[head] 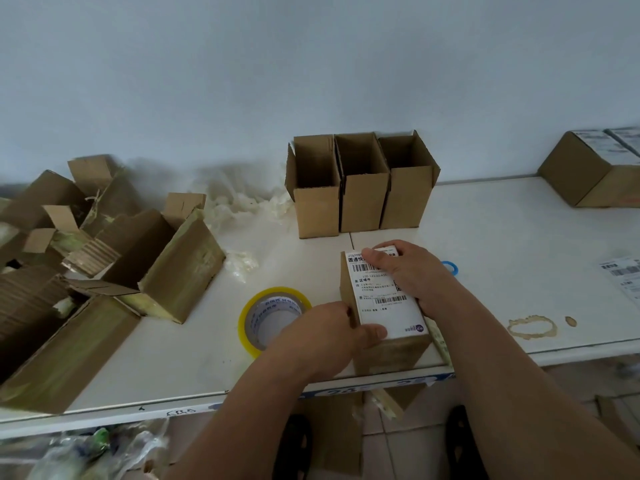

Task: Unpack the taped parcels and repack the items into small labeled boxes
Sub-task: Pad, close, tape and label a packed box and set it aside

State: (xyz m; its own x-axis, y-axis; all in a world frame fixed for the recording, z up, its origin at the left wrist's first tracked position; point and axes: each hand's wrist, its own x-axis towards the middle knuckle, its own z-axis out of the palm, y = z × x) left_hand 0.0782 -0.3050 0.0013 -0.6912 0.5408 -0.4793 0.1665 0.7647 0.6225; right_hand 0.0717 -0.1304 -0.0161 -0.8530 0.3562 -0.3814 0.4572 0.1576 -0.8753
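A small closed cardboard box (388, 351) stands near the table's front edge with a white shipping label (384, 313) on its top. My left hand (329, 337) grips the box's near left corner, thumb lying on the label. My right hand (412, 271) holds the far right side, fingers curled over the label's far edge. Three small open boxes (360, 202) stand in a row behind it. Torn, taped parcels (166, 268) lie open at the left.
A roll of yellow-edged tape (273, 320) lies just left of my left hand. A blue ring (450, 266) peeks out behind my right wrist. Crumpled plastic wrap (242, 202) sits by the wall. Labeled boxes (595, 168) and loose labels (623, 275) are at the right.
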